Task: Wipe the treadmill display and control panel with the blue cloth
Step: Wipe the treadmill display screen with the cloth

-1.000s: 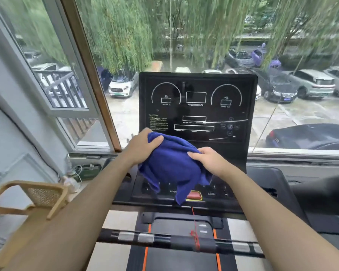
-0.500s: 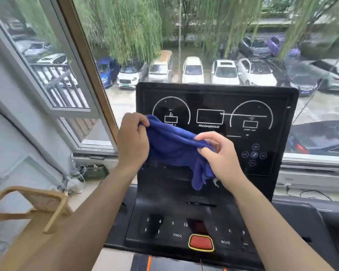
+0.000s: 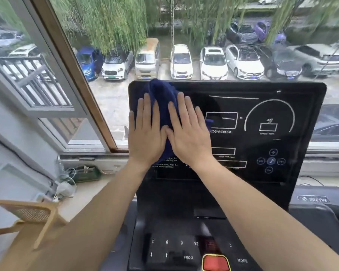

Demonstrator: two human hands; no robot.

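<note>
The left hand [image 3: 145,133] and right hand [image 3: 188,133] are lying side by side, thumbs touching, fingers straight and spread. Both palms are pressing the one blue cloth [image 3: 162,94] flat against the treadmill display [image 3: 262,118]. The cloth is sitting in the display's far left corner, bunching up to the top edge and reaching the left edge, with a small tip peeking out right of the right hand. The display's right portion, with its five round icons [image 3: 271,160], is lying uncovered. Nearer, beneath the two forearms, the control panel [image 3: 184,249] is showing one red button [image 3: 215,263]. A wooden window post [image 3: 76,79] is running just left of the display, and one wicker chair [image 3: 27,218] is standing at near left.
</note>
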